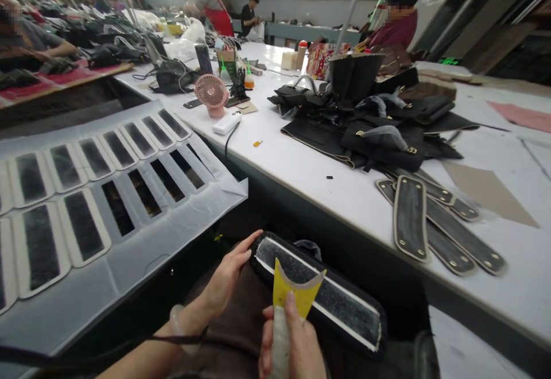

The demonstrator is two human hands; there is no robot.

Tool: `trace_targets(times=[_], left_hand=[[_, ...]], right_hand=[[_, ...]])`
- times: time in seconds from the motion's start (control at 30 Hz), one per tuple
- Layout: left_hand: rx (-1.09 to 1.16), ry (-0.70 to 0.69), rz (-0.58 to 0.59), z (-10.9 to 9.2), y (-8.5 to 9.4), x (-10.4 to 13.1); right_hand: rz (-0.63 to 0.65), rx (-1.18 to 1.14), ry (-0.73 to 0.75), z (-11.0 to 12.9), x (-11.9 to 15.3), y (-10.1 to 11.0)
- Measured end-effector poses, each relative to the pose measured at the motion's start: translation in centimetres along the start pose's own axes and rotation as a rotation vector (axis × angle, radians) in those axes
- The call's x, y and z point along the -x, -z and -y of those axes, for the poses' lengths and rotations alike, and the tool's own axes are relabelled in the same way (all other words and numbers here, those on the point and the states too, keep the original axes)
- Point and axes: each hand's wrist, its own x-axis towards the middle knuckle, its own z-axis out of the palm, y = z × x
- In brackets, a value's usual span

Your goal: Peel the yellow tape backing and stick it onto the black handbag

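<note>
In my lap lies a black bag [344, 298], its long flat base facing up. Two white lines run along that base, around a speckled dark strip. My left hand [224, 281] grips the bag's far left end, fingers stretched along its edge. A yellow scraper [297, 293] with a concave front edge and a pale wrapped handle is in my right hand [293, 344]. My right thumb presses on its yellow blade, which is over the bag's base; whether it touches cannot be seen. A bit of clear plastic [309, 247] shows behind the bag.
On the left, a grey-covered board [142, 252] carries rows of black panels with pale borders. Across the white table [275, 161] stand a pink fan [212, 93], a white power bank [227, 123], black bags [383, 138] and riveted straps [410, 218]. Several people work farther back.
</note>
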Motion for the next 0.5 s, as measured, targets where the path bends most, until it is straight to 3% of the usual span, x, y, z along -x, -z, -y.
trace_targets(times=[0.23, 0.5], left_hand=[[0.066, 0.056, 0.001, 0.0, -0.3, 0.0], [-0.006, 0.051, -0.139, -0.3, -1.4, 0.0]], right_hand=[[-0.075, 0.01, 0.031, -0.2, 0.1, -0.4], [-0.172, 0.054, 0.044, 0.9, 0.7, -1.3]])
